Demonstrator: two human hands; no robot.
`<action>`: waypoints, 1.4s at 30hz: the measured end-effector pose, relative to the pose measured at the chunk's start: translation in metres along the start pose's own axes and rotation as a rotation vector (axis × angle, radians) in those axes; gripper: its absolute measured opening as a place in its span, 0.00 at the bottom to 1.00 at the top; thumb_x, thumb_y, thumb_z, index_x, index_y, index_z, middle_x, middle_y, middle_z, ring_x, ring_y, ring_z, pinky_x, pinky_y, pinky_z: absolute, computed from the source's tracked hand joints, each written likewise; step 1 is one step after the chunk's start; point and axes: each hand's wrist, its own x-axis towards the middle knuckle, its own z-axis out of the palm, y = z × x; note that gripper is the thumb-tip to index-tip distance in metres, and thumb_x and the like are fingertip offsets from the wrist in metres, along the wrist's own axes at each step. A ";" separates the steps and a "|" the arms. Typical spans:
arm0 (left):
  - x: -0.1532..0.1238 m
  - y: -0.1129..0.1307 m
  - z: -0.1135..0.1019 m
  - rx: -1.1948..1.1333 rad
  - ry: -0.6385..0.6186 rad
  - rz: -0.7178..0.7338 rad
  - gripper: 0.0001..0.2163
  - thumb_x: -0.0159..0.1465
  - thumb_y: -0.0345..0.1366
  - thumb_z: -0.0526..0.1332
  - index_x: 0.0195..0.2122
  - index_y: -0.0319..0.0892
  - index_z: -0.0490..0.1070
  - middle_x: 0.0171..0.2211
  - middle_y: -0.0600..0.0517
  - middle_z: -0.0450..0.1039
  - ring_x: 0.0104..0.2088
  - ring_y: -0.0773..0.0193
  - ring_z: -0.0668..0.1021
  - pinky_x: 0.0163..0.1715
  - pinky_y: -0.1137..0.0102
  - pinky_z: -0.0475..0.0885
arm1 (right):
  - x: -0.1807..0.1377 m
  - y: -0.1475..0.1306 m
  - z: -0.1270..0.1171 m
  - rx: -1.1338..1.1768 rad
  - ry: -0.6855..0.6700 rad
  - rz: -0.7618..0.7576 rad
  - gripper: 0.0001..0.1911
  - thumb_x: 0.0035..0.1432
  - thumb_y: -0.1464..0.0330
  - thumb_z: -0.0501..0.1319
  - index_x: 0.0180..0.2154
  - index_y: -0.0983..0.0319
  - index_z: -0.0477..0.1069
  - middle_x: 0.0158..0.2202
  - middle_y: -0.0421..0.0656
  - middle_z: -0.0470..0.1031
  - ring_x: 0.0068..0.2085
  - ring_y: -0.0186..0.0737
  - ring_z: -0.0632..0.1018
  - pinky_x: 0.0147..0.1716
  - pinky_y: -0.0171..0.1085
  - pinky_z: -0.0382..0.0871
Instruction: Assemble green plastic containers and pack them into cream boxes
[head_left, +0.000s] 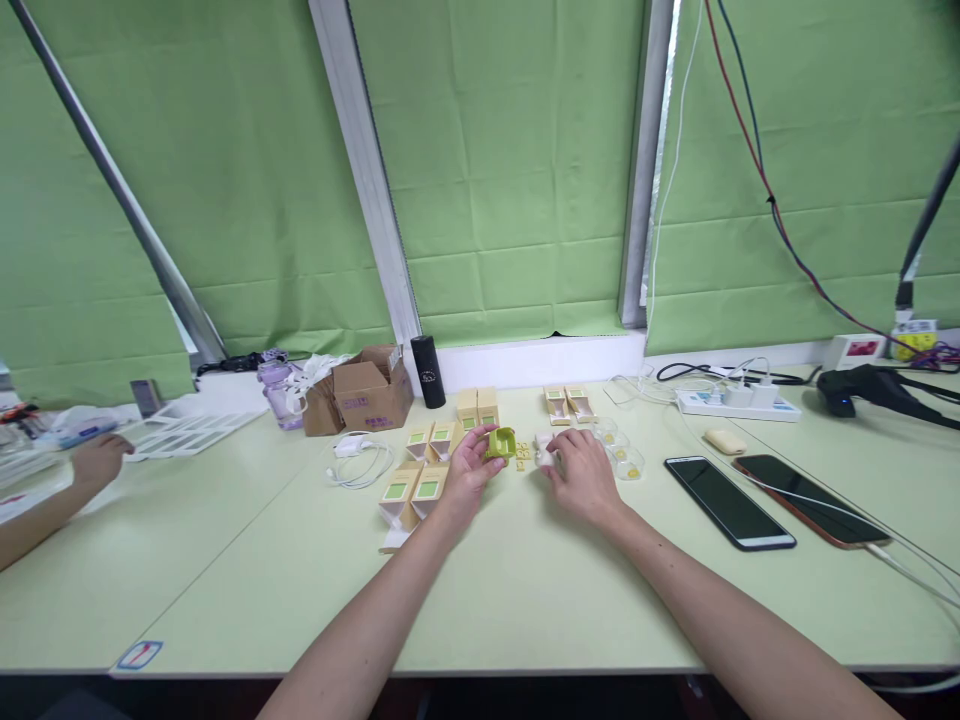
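My left hand is closed around a small green plastic case, held just above the table. My right hand rests on the table with its fingers curled over a small white piece; what it is I cannot make out. Between the hands lie tiny yellow parts. Several small open cream-and-green boxes stand to the left of my left hand. Clear round lids or dishes lie right of my right hand.
Two phones lie at the right, one on a cable. A power strip sits behind them. A cardboard box, a black cylinder and a purple bottle stand at the back. Another person's hand is at far left.
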 end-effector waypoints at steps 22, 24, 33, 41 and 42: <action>-0.001 0.001 0.000 -0.030 -0.010 -0.004 0.30 0.51 0.32 0.80 0.54 0.43 0.72 0.52 0.43 0.82 0.50 0.54 0.82 0.50 0.62 0.74 | 0.005 -0.008 0.007 1.792 -0.081 0.532 0.16 0.49 0.58 0.79 0.33 0.59 0.79 0.37 0.44 0.79 0.34 0.39 0.73 0.32 0.38 0.68; 0.000 0.000 -0.001 -0.030 -0.013 -0.004 0.30 0.51 0.32 0.80 0.54 0.43 0.72 0.52 0.44 0.82 0.50 0.55 0.82 0.50 0.63 0.74 | 0.004 -0.010 0.003 1.786 -0.105 0.515 0.17 0.49 0.58 0.79 0.36 0.59 0.81 0.39 0.44 0.80 0.36 0.39 0.75 0.33 0.38 0.70; -0.001 -0.002 -0.001 -0.030 -0.026 -0.007 0.30 0.51 0.34 0.80 0.54 0.44 0.72 0.54 0.43 0.81 0.51 0.54 0.82 0.52 0.61 0.74 | 0.002 -0.015 -0.007 1.741 -0.168 0.484 0.20 0.49 0.58 0.80 0.41 0.58 0.79 0.44 0.48 0.84 0.46 0.49 0.81 0.38 0.41 0.74; -0.003 0.001 0.000 -0.011 -0.053 -0.012 0.29 0.53 0.33 0.79 0.54 0.44 0.72 0.54 0.43 0.81 0.51 0.54 0.82 0.53 0.61 0.73 | 0.001 -0.019 -0.008 1.708 -0.141 0.435 0.23 0.45 0.58 0.81 0.41 0.57 0.78 0.41 0.45 0.80 0.41 0.44 0.78 0.35 0.40 0.74; -0.003 0.001 0.001 -0.009 -0.057 -0.011 0.29 0.53 0.33 0.79 0.54 0.44 0.72 0.54 0.43 0.81 0.51 0.54 0.82 0.53 0.61 0.73 | 0.000 -0.020 -0.008 1.707 -0.138 0.433 0.24 0.45 0.58 0.81 0.41 0.57 0.78 0.41 0.45 0.79 0.40 0.44 0.78 0.35 0.40 0.74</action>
